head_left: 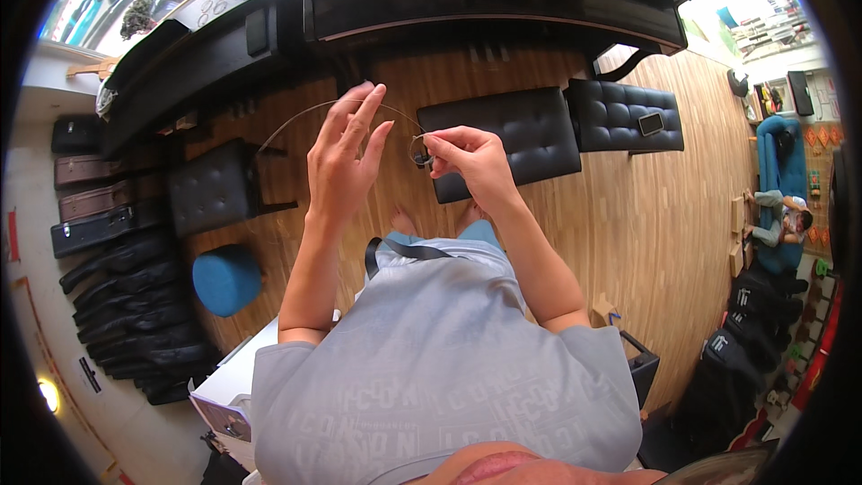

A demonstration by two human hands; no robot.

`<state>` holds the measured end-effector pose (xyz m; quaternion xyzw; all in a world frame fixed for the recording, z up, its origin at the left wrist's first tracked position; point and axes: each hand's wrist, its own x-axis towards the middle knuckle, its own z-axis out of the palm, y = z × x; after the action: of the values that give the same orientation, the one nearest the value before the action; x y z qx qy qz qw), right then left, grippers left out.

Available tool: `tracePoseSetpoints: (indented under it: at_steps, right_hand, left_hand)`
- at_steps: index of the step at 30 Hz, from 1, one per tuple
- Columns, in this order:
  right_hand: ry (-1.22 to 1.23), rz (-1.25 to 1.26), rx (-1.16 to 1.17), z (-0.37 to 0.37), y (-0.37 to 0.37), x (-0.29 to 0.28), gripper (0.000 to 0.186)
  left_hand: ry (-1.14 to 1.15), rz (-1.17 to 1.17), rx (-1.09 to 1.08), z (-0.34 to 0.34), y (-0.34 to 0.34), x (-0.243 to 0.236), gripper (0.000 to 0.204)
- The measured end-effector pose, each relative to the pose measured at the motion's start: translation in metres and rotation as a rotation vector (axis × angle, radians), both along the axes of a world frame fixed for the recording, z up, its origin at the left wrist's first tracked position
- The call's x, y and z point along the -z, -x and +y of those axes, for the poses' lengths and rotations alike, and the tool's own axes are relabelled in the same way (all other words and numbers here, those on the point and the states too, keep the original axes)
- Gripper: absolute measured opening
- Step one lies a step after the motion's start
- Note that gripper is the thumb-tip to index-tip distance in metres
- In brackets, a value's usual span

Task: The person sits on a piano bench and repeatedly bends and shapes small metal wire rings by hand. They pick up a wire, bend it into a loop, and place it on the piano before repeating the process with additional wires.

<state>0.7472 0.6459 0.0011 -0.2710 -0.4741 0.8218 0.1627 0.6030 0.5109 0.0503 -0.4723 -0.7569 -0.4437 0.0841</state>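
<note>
A thin, wire-like string (pixel 296 115) arches from the left, behind the fingers of my left hand (pixel 344 148), and on toward the right. My left hand is raised with its fingers stretched upward and the thumb apart. It touches or lies close to the string; I cannot tell which. My right hand (pixel 471 159) pinches the string between thumb and fingertips, where its end is wound into a small loop (pixel 414 151). Both hands are held in the air in front of my body, above the wooden floor.
Black pianos (pixel 494 22) stand along the far side. Black tufted benches (pixel 503 139) are ahead, one bearing a phone (pixel 651 124). A black chair (pixel 213 187), a blue stool (pixel 226 279) and instrument cases (pixel 94 229) are on the left. A person (pixel 779 220) sits on a blue sofa (pixel 778 162) at right.
</note>
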Motion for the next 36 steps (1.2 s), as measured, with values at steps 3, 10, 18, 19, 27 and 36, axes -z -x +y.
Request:
tracePoseSetpoints:
  at_steps: [3,10,18,19,27,36]
  right_hand:
    - [0.016,0.012,-0.002,0.01,-0.015,-0.01,0.018]
    - [0.057,0.13,0.063,0.048,-0.046,-0.024,0.012]
    - [0.194,0.171,0.006,0.068,-0.055,0.009,0.01]
    - [0.21,0.16,-0.013,0.064,-0.052,0.01,0.01]
    - [0.003,0.093,-0.127,0.019,0.015,-0.01,0.014]
    - [-0.559,-0.013,-0.307,-0.076,0.128,-0.025,0.013]
  left_hand:
    - [0.127,0.042,0.001,0.007,-0.006,-0.005,0.025]
    - [0.221,-0.14,0.001,0.013,-0.014,0.029,0.009]
    - [0.022,-1.3,-0.133,-0.015,-0.034,0.085,0.021]
    - [0.009,-1.303,-0.131,-0.018,-0.037,0.085,0.022]
    - [0.207,-1.035,-0.092,-0.076,-0.017,0.08,0.059]
    - [0.155,-0.105,-0.699,-0.178,0.056,-0.049,0.049]
